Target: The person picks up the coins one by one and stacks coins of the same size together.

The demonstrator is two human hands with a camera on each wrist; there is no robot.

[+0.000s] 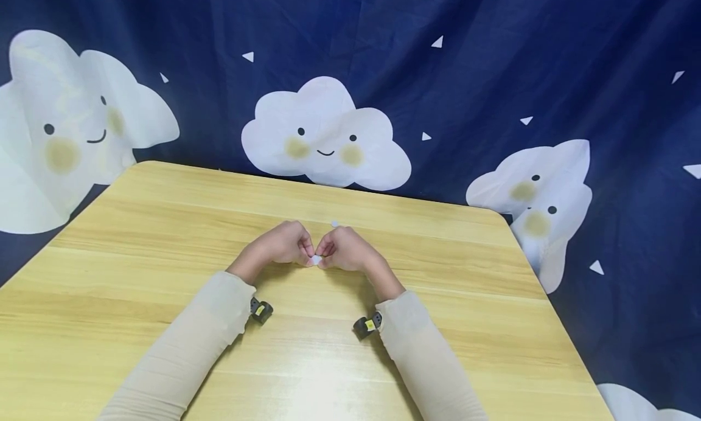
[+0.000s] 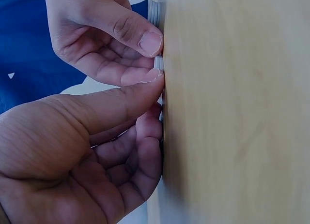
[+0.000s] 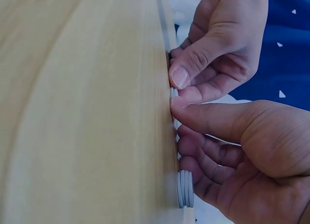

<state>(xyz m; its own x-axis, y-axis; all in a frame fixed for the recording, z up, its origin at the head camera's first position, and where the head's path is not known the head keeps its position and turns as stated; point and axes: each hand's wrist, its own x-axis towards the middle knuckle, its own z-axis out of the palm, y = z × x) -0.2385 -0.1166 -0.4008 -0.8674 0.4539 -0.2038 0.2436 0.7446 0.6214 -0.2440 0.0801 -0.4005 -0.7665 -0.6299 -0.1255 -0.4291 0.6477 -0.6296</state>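
Between the two hands, a small stack of pale grey-white discs stands on the wooden table. My left hand pinches it from the left, thumb in front and curled fingers behind. From the right, my right hand pinches the same discs, its thumb close to the left one. The fingertips cover most of this stack. A second stack of similar discs stands beside the right hand's fingers; in the head view that stack shows just beyond the right hand.
The wooden table has a far edge close to a dark blue curtain printed with white clouds. Small black cameras sit at both wrists, near the cuffs of the beige sleeves.
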